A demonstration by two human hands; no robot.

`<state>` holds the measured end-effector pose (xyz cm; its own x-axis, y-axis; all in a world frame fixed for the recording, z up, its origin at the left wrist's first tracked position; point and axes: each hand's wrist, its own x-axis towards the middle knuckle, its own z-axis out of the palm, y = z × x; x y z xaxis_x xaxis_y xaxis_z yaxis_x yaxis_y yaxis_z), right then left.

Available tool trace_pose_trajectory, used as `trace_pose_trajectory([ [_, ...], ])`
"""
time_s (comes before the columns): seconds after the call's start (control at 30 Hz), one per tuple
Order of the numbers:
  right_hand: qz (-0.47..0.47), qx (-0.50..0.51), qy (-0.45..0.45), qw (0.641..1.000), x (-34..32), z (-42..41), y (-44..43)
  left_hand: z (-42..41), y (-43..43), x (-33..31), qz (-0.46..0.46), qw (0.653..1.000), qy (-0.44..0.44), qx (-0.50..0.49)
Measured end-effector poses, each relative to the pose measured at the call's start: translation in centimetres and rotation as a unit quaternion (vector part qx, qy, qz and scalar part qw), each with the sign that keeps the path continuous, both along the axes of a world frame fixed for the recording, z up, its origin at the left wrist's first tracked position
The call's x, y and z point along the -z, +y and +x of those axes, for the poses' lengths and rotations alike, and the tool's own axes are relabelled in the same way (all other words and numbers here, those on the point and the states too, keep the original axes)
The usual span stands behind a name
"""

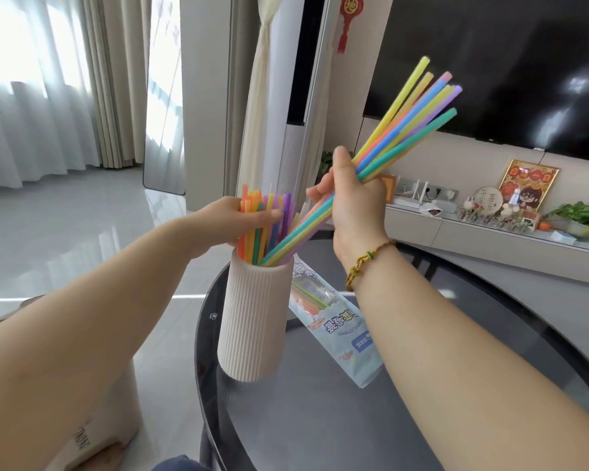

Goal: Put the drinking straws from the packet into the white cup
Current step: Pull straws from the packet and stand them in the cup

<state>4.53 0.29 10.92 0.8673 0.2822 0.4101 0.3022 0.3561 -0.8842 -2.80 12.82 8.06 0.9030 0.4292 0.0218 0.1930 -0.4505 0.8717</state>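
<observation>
A tall ribbed white cup (252,321) stands on the dark round glass table (320,419). Several coloured straws (269,215) stand upright in it, and my left hand (232,219) holds them to the left side near their tops. My right hand (351,202) grips a slanted bundle of coloured straws (412,117); the bundle's lower ends reach into the cup's mouth and its upper ends point up to the right. The light blue straw packet (337,328) lies flat on the table just right of the cup, a few straws showing through its clear window.
A low TV cabinet (473,232) with ornaments, a framed picture and a green plant runs along the right wall under a large black screen (490,62). A beige box (116,419) sits on the floor left of the table.
</observation>
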Motion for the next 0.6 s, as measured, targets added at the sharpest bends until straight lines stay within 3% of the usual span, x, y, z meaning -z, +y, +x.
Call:
trace_pose_trajectory([
  [0.1, -0.116, 0.018, -0.097, 0.988, 0.8, -1.0, 0.9, -0.6, -0.3, 0.2, -0.020, 1.000, -0.018, 0.013],
  [0.2, -0.220, 0.024, -0.127, 0.967, 2.1, -1.9, 1.4, -1.4, -0.6, 1.1, -0.054, 0.995, -0.067, 0.043],
  [0.43, -0.120, -0.058, -0.037, 0.990, 1.4, -1.8, 0.2, -2.4, -1.4, 4.2, -0.120, 0.979, -0.165, 0.029],
  [0.6, -0.161, -0.068, -0.148, 0.973, 0.6, -1.8, 0.1, -2.7, -2.7, 5.3, -0.091, 0.974, -0.201, 0.049],
])
